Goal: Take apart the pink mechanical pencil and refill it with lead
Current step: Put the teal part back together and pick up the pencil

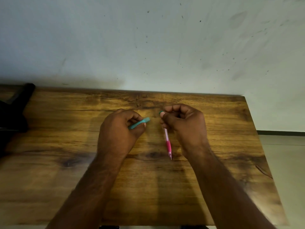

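Above the brown wooden table (214, 162), the right hand (183, 123) pinched the slim pink plastic mechanical pencil (168, 142), apparently still assembled; the left hand (118, 129) pinched a teal plastic lead tube (139, 123), uncapped. Refilling remained.

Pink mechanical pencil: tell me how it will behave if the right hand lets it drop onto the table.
The pink mechanical pencil looks like a slim round plastic barrel, so it would probably roll on the flat wooden table. It hangs tip-down from the right hand, so it is likely light. The narrow tip may be fragile on landing.
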### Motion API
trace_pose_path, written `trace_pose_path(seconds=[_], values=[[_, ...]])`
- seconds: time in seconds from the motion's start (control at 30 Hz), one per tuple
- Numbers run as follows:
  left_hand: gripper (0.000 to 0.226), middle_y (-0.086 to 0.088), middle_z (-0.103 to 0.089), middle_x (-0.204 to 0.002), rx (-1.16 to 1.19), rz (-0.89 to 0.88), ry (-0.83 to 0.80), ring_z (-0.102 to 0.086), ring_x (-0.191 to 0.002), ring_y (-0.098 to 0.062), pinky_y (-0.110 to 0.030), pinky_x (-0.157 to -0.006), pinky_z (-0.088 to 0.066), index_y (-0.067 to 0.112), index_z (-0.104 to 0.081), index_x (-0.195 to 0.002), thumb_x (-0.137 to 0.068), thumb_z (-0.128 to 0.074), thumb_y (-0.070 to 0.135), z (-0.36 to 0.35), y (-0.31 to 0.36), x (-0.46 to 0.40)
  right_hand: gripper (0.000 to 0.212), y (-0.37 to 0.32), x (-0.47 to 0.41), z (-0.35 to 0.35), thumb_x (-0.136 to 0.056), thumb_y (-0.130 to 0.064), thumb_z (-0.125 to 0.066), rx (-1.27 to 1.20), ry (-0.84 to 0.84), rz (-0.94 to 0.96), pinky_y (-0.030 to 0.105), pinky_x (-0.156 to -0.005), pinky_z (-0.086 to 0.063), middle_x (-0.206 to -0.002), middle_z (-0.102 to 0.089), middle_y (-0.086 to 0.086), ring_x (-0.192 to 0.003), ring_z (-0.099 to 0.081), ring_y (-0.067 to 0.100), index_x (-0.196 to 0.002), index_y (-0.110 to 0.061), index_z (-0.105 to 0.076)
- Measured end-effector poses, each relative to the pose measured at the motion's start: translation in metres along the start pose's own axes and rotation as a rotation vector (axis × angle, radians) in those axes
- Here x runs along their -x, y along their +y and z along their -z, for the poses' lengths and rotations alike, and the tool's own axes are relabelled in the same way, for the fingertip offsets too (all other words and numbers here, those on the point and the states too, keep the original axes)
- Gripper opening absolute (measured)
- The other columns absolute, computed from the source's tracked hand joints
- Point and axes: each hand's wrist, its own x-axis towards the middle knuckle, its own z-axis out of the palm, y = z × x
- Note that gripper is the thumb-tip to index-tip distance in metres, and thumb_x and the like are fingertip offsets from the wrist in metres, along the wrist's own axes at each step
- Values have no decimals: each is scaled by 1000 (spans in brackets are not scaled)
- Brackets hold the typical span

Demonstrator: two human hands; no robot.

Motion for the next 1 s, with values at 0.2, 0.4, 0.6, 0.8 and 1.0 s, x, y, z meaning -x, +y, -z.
trace_pose_path(seconds=[0.2,0.4,0.6,0.8,1.0], values=[[23,11,-70,-92,56,-179,-2,-62,-82,0,-15,-71,-48,23,-78,-101,-79,-85,24,0,8,1,11,-5,0,0,-87,1,-79,-268,-31,-162,24,-68,-62,-86,-80,14,-76,-78,21,-97,0,-77],[24,10,-69,-92,73,-223,16,-63,-83,0,-19,-70,-54,22,-78,-102,-79,-84,23,-1,6,0,12,-4,-1,1,-86,1,-78,-337,-96,-193,21,-65,-60,-88,-80,16,-74,-77,20,-98,1,-76],[23,9,-69,-91,86,-246,31,-63,-81,-2,-19,-69,-52,20,-78,-100,-78,-85,21,-1,4,-1,14,-4,-1,2,-85,0,-80,-245,-102,-137,21,-65,-59,-88,-79,18,-73,-77,19,-99,1,-77],[22,11,-68,-90,79,-263,29,-62,-80,1,-11,-69,-47,21,-78,-100,-78,-85,22,-1,2,-1,11,-3,-2,3,-86,0,-79,-124,-103,-50,21,-64,-58,-84,-80,13,-72,-77,17,-97,-2,-78],[22,13,-67,-86,97,-216,52,-62,-74,1,-9,-64,-49,24,-76,-96,-77,-86,22,-5,4,0,19,0,-2,-1,-92,5,-70,0,-137,19,22,-72,-61,-92,-80,7,-83,-78,15,-100,-11,-78]])
